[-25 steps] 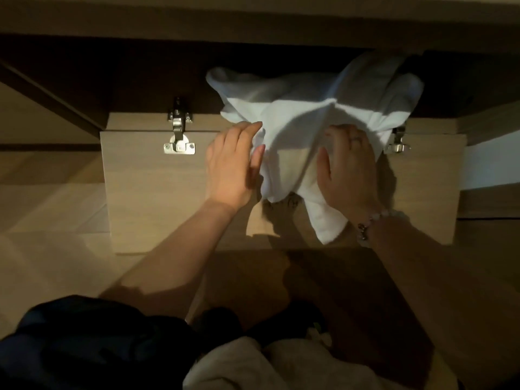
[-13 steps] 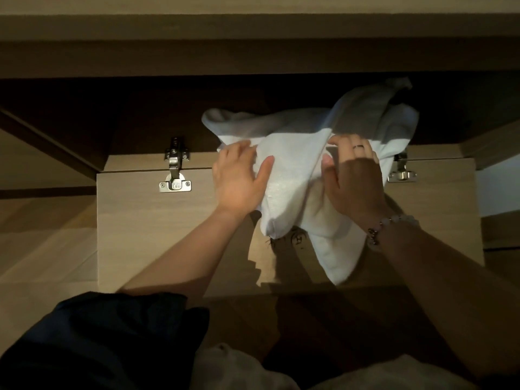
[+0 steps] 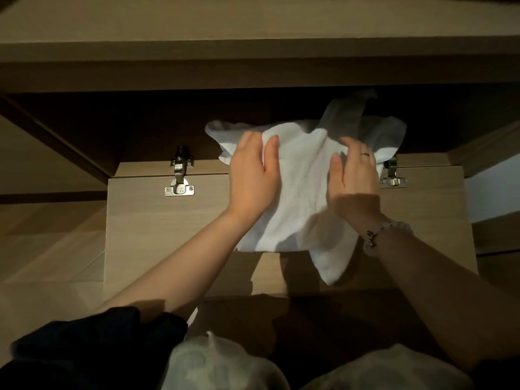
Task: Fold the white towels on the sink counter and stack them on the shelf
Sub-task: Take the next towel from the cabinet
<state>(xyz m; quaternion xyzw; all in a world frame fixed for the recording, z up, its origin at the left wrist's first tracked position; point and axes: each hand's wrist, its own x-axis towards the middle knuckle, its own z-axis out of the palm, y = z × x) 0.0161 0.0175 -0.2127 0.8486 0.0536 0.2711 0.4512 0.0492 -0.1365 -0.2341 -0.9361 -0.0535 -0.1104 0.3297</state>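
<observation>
A crumpled white towel [image 3: 304,192] lies half inside the dark shelf opening [image 3: 140,122] and hangs out over the lowered wooden cabinet door [image 3: 157,235]. My left hand [image 3: 253,178] rests on the towel's left side with straight fingers, the thumb lying on the top layer. My right hand [image 3: 354,178], with a ring and a bead bracelet, presses flat on the towel's right side. The towel's far end rises in shadow at the back right of the opening.
Two metal hinges [image 3: 179,178] [image 3: 392,175] join the door to the cabinet. The counter's front edge [image 3: 253,68] overhangs the opening. A wood-look floor [image 3: 42,249] lies to the left. My dark sleeve [image 3: 84,347] and pale knees [image 3: 219,367] fill the bottom.
Both hands have shifted further onto the towel. The front layer between them now lies wider and flatter over the door. The whole scene sits lower in view.
</observation>
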